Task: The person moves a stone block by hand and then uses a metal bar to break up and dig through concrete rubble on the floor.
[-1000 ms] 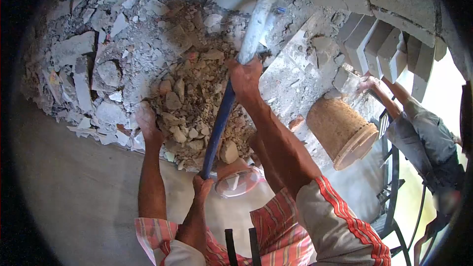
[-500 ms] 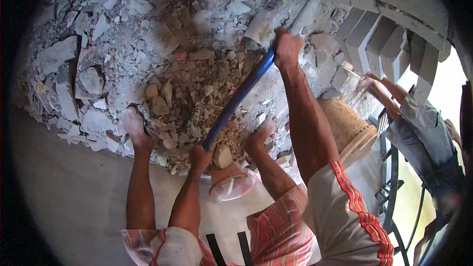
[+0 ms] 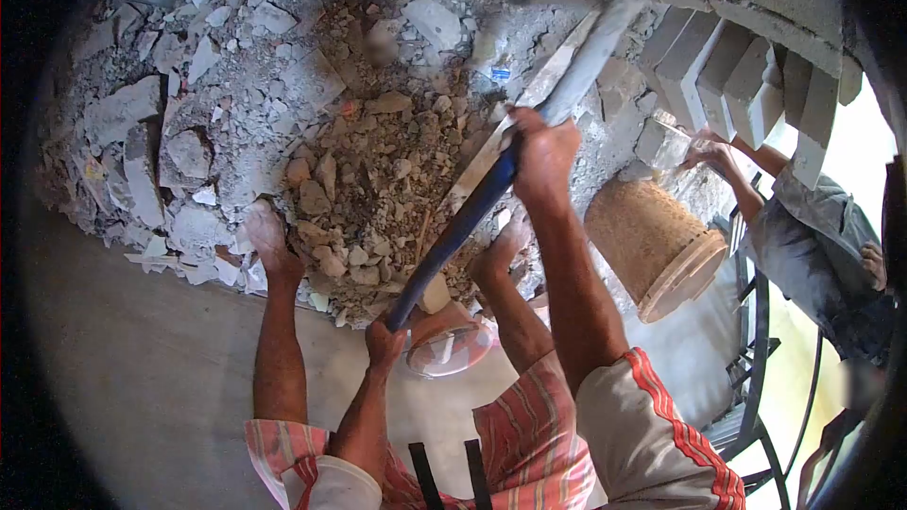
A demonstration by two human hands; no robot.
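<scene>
A hoe (image 3: 453, 231) with a blue handle slants up across the rubble, its broad grey head blurred near the top of the view. My left hand (image 3: 384, 348) is closed round the handle's lower end, close to my body. Further up, where the blue gives way to a pale, dusty shaft, my right hand (image 3: 546, 159) grips it. Beneath the handle lies a brownish patch of broken stones and earth (image 3: 364, 189). My bare feet stand at the near edge of the rubble, either side of my left hand.
Grey rubble (image 3: 231, 94) spreads over the upper left. A dusty tan bucket (image 3: 652, 236) lies tipped at right, and a reddish round container (image 3: 449, 351) sits between my legs. Stacked slabs (image 3: 727, 71) stand at upper right. Another person (image 3: 812, 236) reaches toward a block there.
My right hand has come back toward my body, while my left has dropped slightly. The hoe's head now looks larger and its blade shows more. The tan bucket is less covered by my right arm.
</scene>
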